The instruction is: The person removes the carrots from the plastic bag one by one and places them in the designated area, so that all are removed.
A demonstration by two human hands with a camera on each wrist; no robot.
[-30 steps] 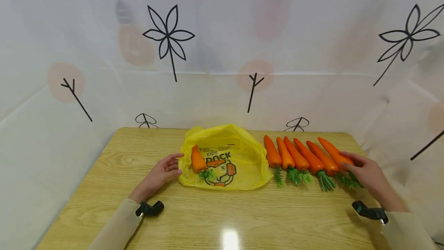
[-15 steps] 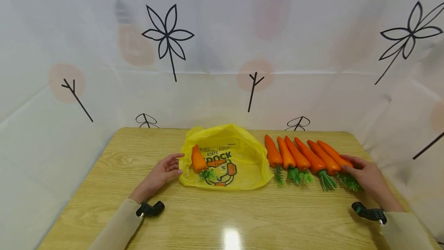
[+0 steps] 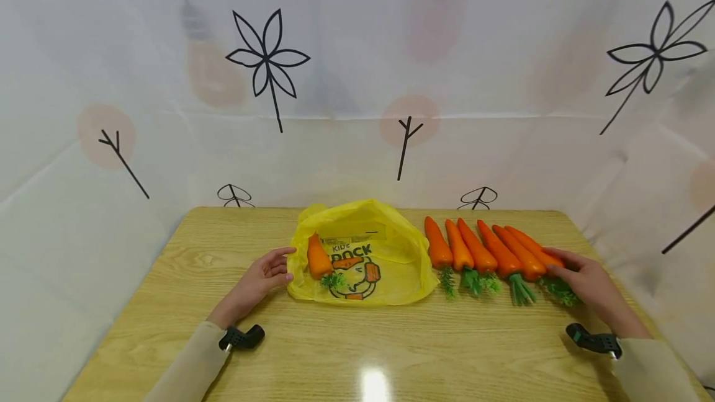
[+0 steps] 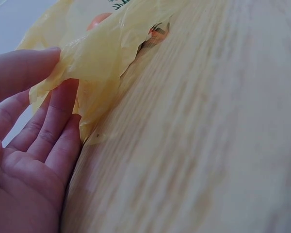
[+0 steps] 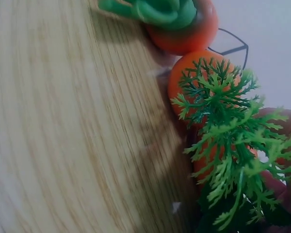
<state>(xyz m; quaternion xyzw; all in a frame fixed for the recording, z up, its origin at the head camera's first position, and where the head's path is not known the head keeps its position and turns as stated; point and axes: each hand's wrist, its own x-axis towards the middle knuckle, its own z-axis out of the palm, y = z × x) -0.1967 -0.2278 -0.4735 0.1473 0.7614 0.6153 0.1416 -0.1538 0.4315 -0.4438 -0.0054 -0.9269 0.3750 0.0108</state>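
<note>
A yellow plastic bag [image 3: 391,272] lies on the table with its mouth open towards me. Inside, at its left, is an orange carrot [image 3: 319,258] with green leaves. My left hand [image 3: 258,281] holds the bag's left edge; in the left wrist view the thumb [image 4: 34,68] is on one side of the film, fingers on the other. Right of the bag, several carrots [image 3: 475,250] lie side by side, leafy ends towards me. My right hand [image 3: 586,284] grips the rightmost carrot [image 3: 527,244] by its thick end. Leaves [image 5: 233,141] hide most of those fingers in the right wrist view.
The wooden table [image 3: 313,352] has its back edge against a patterned white cloth [image 3: 346,79], which also hangs along both sides. Black wrist cameras [image 3: 242,337] are strapped to both wrists.
My right hand has shifted slightly left with the rightmost carrot, which now lies closer against its neighbours. The left hand and the bag have stayed in place.
</note>
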